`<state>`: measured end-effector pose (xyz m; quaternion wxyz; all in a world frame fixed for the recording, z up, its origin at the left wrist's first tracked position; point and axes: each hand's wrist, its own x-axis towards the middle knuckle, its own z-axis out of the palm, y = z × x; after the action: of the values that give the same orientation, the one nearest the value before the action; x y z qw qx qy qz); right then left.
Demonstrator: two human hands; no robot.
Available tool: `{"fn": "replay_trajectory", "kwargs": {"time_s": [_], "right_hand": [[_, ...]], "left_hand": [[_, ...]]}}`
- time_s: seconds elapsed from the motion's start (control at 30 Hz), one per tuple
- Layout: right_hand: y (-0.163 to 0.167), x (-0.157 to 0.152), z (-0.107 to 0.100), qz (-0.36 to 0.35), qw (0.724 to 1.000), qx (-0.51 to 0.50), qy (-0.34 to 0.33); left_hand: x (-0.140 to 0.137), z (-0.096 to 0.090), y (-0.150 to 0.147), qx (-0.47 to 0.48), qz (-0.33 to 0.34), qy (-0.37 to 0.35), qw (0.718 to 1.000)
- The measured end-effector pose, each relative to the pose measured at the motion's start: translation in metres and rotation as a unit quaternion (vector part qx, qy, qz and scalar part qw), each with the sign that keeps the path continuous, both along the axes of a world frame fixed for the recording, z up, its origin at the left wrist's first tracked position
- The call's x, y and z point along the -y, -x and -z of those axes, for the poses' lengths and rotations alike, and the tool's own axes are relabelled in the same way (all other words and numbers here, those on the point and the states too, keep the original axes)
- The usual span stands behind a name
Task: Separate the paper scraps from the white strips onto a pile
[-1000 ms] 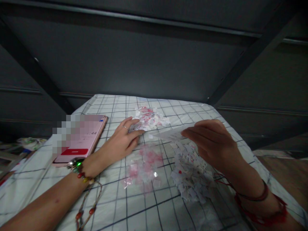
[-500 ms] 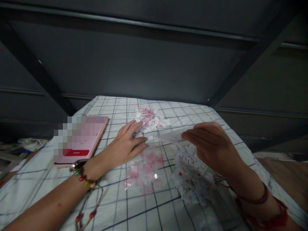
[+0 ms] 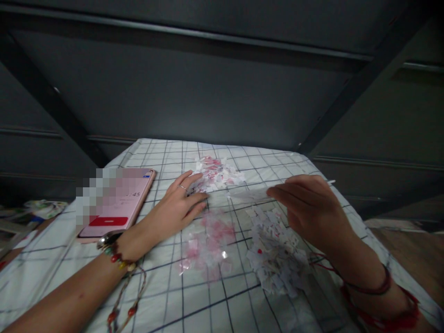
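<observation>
My right hand [image 3: 307, 203] pinches a thin, clear plastic film or bag [image 3: 248, 196] that stretches left, low over the cloth. My left hand [image 3: 178, 201], wearing a ring, rests with fingers apart at the film's left end, beside the far pile of white and pink pieces [image 3: 220, 171]. Whether its fingertips touch the film is unclear. Nearer me lie small, shiny pink and clear packets [image 3: 210, 245]. A heap of small white paper pieces [image 3: 275, 252], one with a red spot, sits below my right hand. A thin white tip [image 3: 331, 181] shows behind that hand; its kind is unclear.
A white cloth with dark grid lines [image 3: 166, 300] covers the surface. On the left lies a pink-edged phone [image 3: 120, 203], its screen partly blurred out. A dark panelled wall [image 3: 208, 92] rises at the far edge.
The small white piece by my left fingertips is no longer visible there. My left hand has drawn back slightly left, and my right hand has shifted a little to the right with the film.
</observation>
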<state>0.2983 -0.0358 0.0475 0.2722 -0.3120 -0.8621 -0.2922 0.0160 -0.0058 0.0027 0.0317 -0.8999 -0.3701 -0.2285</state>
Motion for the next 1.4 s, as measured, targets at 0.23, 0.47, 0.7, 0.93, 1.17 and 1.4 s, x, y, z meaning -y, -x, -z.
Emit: {"fn": "replay_trajectory", "kwargs": {"time_s": [0.23,0.47,0.7,0.93,1.17,1.4], "right_hand": [[-0.001,-0.002,0.001,0.000,1.000,-0.019,0.004],[-0.013,-0.002,-0.004,0.046,0.999,-0.005,0.008],[-0.024,0.001,-0.007,0.064,0.997,-0.028,0.010],[-0.025,0.003,-0.007,0.044,0.998,-0.012,0.031],[-0.018,0.005,-0.009,0.009,1.000,-0.027,0.004],[-0.021,0.000,-0.005,0.033,0.999,-0.002,0.011]], "left_hand": [[-0.002,0.003,0.001,-0.002,-0.013,0.003,1.000],[-0.002,0.002,0.002,0.004,-0.016,0.013,1.000],[-0.003,0.003,0.003,-0.003,-0.015,0.016,1.000],[-0.004,0.005,0.004,-0.004,-0.018,0.010,1.000],[-0.004,0.005,0.004,-0.016,-0.015,0.008,1.000],[-0.005,0.008,0.004,-0.011,0.002,-0.007,1.000]]}}
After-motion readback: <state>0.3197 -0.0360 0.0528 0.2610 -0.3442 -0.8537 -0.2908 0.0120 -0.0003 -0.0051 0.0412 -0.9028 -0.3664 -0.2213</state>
